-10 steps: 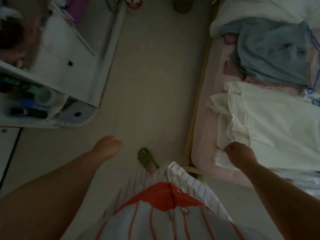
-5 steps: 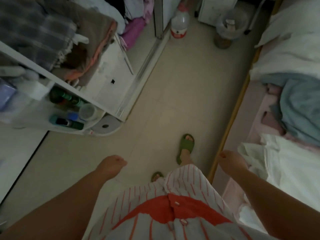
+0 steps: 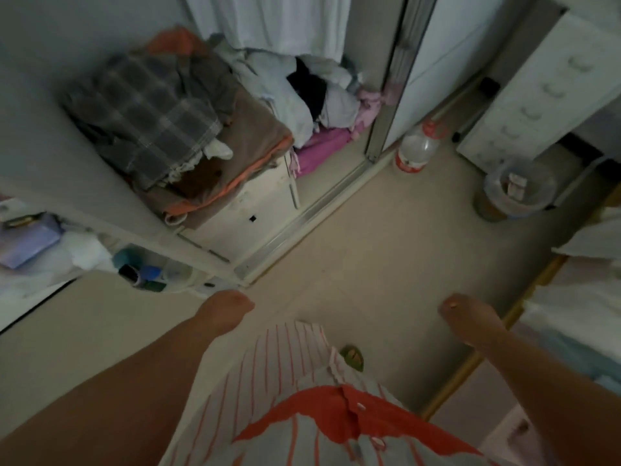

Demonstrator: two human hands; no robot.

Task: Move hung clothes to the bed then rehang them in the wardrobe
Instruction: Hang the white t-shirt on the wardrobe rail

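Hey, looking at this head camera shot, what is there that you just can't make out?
- Wardrobe rail and hangers: head view, cut off by the top edge.
- Bed: mostly cut off by the right edge, so clothes laid there don't show.
- Left hand and right hand: fingers curled under and blurred; nothing seen held.
- Bin contents: too small and blurred.

The bed [image 3: 578,317] is cut off at the right edge.

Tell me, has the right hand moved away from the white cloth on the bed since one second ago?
Yes. The right hand has left the cloth and now hangs over the floor, on the wardrobe side of the bed's wooden edge.
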